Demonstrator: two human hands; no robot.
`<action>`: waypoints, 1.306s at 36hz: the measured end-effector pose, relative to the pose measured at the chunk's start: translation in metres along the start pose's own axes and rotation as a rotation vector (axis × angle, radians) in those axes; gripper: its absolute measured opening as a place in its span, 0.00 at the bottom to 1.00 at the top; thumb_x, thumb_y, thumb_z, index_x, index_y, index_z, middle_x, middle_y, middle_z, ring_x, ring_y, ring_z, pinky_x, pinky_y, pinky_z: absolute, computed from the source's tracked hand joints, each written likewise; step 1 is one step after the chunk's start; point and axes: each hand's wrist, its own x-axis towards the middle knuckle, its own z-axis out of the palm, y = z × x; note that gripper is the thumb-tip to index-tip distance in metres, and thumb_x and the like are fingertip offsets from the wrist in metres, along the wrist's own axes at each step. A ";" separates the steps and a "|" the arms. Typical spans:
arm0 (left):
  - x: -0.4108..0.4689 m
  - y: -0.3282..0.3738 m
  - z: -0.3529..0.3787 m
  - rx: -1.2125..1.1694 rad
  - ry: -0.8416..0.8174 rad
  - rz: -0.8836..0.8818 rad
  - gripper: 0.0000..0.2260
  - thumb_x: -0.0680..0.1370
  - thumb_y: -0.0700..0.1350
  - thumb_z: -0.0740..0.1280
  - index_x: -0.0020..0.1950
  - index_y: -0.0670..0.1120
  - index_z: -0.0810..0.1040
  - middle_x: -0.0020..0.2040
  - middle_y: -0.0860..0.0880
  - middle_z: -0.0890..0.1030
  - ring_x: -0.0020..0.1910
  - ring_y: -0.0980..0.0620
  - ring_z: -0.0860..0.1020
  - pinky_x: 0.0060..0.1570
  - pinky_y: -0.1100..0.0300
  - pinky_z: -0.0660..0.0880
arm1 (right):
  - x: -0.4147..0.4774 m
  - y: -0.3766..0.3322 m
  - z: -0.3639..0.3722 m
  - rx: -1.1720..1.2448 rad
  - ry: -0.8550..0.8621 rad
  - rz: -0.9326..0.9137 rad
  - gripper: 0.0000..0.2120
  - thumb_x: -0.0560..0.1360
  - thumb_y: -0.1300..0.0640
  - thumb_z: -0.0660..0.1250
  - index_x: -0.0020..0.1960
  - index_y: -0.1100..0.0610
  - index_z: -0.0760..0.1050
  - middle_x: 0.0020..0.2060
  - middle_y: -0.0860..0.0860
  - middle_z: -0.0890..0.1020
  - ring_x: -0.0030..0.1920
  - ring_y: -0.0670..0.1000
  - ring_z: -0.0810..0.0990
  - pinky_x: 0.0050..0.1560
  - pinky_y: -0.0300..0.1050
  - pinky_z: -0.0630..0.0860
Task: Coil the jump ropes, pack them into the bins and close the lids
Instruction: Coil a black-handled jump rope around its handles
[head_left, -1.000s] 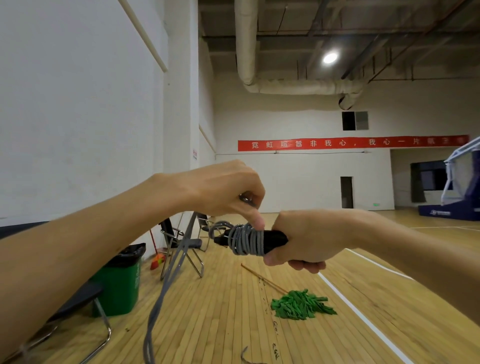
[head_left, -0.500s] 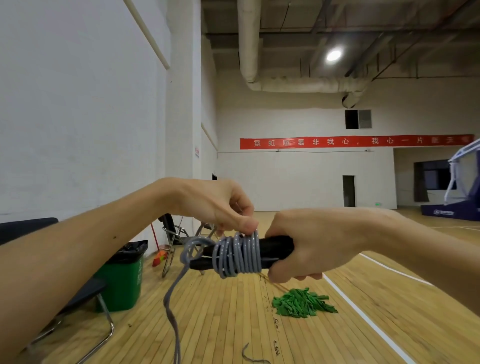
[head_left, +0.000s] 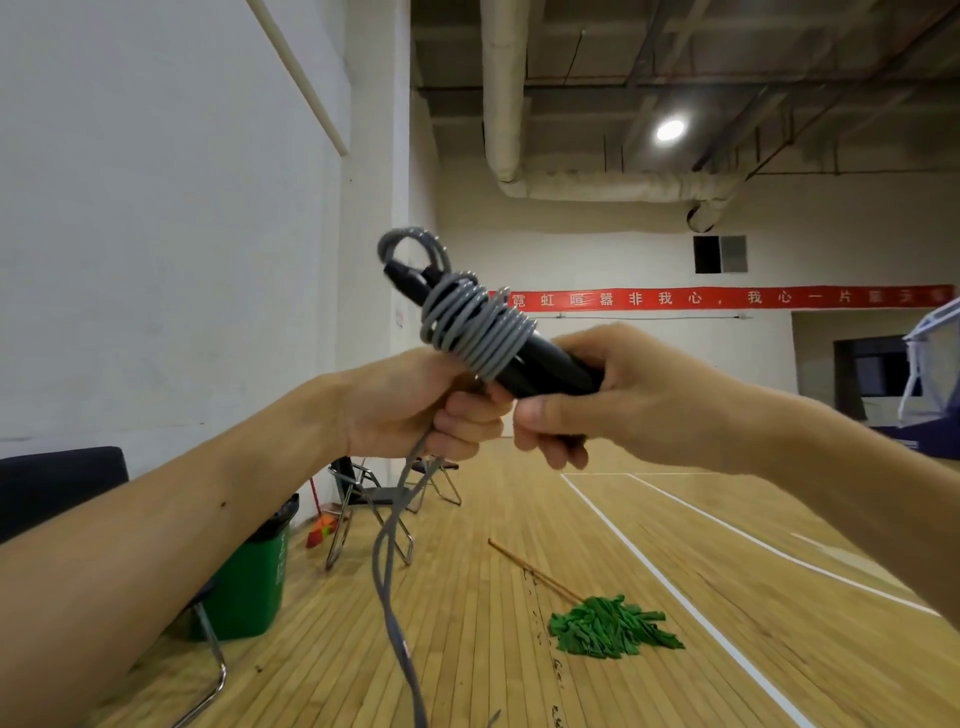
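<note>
Head view shows the right hand (head_left: 631, 397) with its fingers (head_left: 563, 451) clamped round the butt end of the black handles (head_left: 545, 366). The handles tilt up and to the left from that grip, apparently to leave their far end free for winding. The jump rope (head_left: 480, 327) sits in tight grey turns round the handles just beyond those fingers, with a small loop arching past the handle tips. The left hand (head_left: 410, 408) is directly under the coil. Its fingers (head_left: 467, 422) are curled on the loose tail (head_left: 388, 551) where it leaves the last turn, likely to hold tension so the wraps do not slacken. From under those fingers the tail, seemingly two strands, hangs toward the wooden floor (head_left: 467, 623) and runs out of frame, so I judge the coiling only partly done. No lidded bin shows. A green waste bin (head_left: 254, 584) stands by the wall, well below the left fingers, and I cannot tell whether it belongs to the task.
</note>
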 end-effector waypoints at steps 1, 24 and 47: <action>-0.002 0.003 0.006 0.004 -0.010 0.019 0.13 0.82 0.44 0.53 0.39 0.46 0.66 0.26 0.55 0.65 0.24 0.59 0.63 0.24 0.67 0.65 | 0.001 0.001 0.000 0.013 0.031 -0.010 0.04 0.78 0.64 0.68 0.52 0.63 0.77 0.42 0.63 0.83 0.36 0.50 0.82 0.38 0.40 0.79; 0.004 -0.008 0.039 0.319 0.335 -0.110 0.19 0.85 0.56 0.54 0.45 0.45 0.73 0.27 0.52 0.65 0.23 0.56 0.62 0.23 0.65 0.64 | 0.008 0.046 -0.012 0.005 0.518 0.168 0.07 0.77 0.62 0.72 0.53 0.57 0.76 0.39 0.55 0.86 0.37 0.53 0.86 0.41 0.47 0.85; 0.005 -0.002 0.042 1.816 0.493 0.086 0.12 0.83 0.53 0.63 0.63 0.50 0.70 0.37 0.57 0.66 0.36 0.56 0.72 0.36 0.63 0.67 | 0.015 0.058 -0.009 -0.407 0.228 0.464 0.05 0.79 0.57 0.71 0.50 0.59 0.77 0.33 0.52 0.84 0.24 0.44 0.77 0.27 0.35 0.72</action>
